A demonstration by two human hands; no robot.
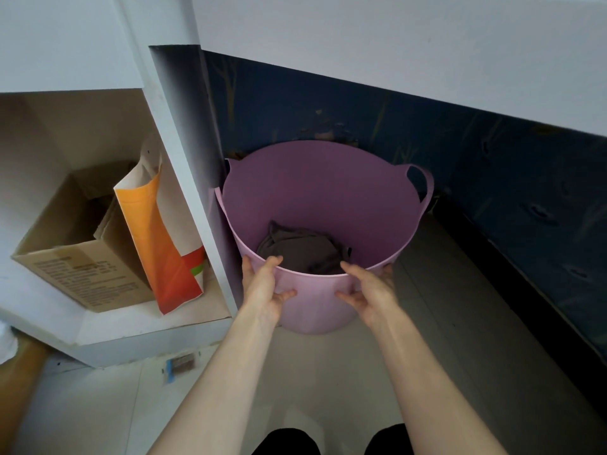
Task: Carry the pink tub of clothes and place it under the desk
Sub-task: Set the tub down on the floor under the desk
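Note:
The pink tub (315,192) stands on the tiled floor under the white desk (394,44), close to the desk's side panel. Dark grey clothes (302,249) lie at its bottom. My left hand (264,287) grips the near rim, thumb inside and fingers on the outer wall. My right hand (369,289) holds the same rim a little to the right in the same way. A loop handle (423,185) sticks out at the tub's far right.
A white shelf unit (184,178) on the left holds an open cardboard box (75,251) and an orange and white paper bag (157,238). Dark blue patterned wall (492,178) runs behind and to the right, with a black skirting (512,277).

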